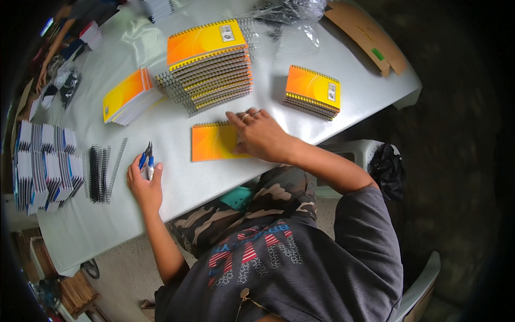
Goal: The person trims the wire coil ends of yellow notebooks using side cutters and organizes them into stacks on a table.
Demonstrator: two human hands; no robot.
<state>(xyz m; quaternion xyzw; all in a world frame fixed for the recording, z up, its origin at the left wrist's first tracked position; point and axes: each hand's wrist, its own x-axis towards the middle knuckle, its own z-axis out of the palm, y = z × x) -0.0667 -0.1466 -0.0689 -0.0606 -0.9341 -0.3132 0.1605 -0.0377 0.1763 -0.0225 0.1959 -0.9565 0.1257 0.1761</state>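
My right hand lies over the right end of a spiral notebook with an orange and yellow cover. Its fingers curl across the coiled upper edge while the thumb rests on the cover, gripping it against the table. Part of the notebook is hidden beneath that hand. In my left hand, between thumb and fingers, is a pair of small pliers with blue handles, jaws pointing away from me. Loose dark binding coils lie left of the pliers.
A tall stack of bound notebooks stands behind, with a smaller stack to its right. Unbound orange-yellow booklets lie left. Several white-paged stacks sit at the far left. Clear plastic and cardboard lie at the back.
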